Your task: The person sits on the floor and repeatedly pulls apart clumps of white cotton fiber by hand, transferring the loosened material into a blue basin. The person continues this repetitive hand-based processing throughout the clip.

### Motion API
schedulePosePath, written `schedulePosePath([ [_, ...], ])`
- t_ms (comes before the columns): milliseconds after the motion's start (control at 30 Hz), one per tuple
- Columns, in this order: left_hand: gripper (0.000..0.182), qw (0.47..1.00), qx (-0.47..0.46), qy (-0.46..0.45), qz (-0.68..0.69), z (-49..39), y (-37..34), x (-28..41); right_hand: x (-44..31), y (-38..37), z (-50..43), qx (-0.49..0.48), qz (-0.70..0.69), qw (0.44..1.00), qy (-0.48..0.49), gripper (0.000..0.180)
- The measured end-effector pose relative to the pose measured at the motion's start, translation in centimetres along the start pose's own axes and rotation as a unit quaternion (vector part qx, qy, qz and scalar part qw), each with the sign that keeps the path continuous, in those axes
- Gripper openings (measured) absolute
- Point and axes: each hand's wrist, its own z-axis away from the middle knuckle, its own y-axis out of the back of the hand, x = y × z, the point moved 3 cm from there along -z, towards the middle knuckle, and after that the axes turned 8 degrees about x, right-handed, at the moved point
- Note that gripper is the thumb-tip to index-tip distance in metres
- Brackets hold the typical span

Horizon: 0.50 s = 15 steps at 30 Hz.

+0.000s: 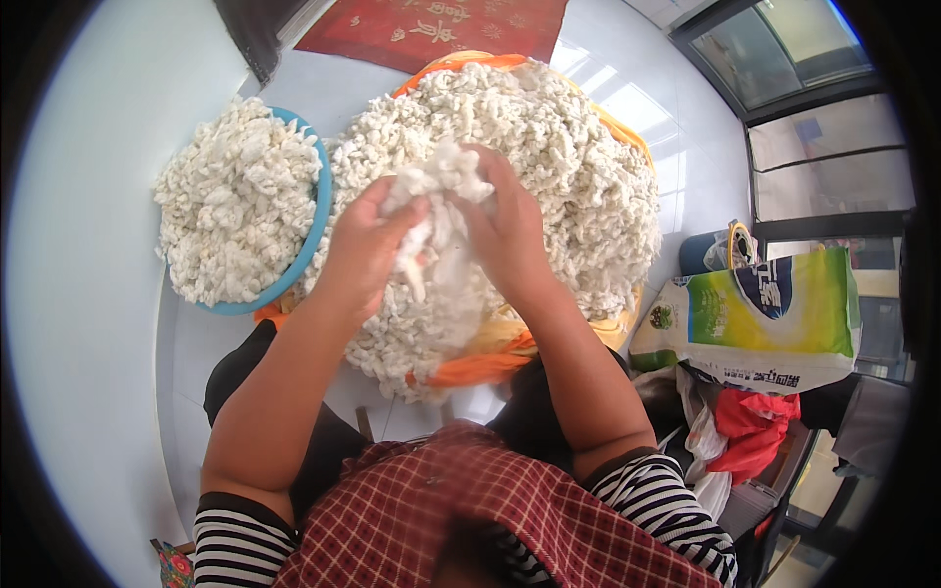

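Both of my hands hold a loose clump of white raw cotton (445, 176) above a large heap. My left hand (371, 235) grips its left side between thumb and fingers. On the other side my right hand (507, 220) has curled fingers around the fluff. Some tufts below the hands are blurred. Beneath lies the heap of cotton (573, 176), piled on orange and yellow cloth (478, 367) that shows around its rim. To the left, a blue basin (323, 198) is filled above its edge with more cotton (235, 198).
A red mat (441, 29) with writing lies beyond the heap on the tiled floor. At right are a green and white printed sack (764, 316), a blue bucket (702, 253) and a red plastic bag (753, 434). A pale wall (95, 257) runs along the left.
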Motion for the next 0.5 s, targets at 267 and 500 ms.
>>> schedulePosePath([
  [267,0.032,0.997,0.018,0.028,-0.069,-0.1,-0.3,-0.4,-0.4,0.6,0.8,-0.028,0.014,0.999,-0.028,0.029],
  [500,0.035,0.995,-0.04,0.013,-0.094,0.2,-1.4,-1.1,-0.3,1.3,1.0,-0.005,0.062,0.987,0.151,0.027],
])
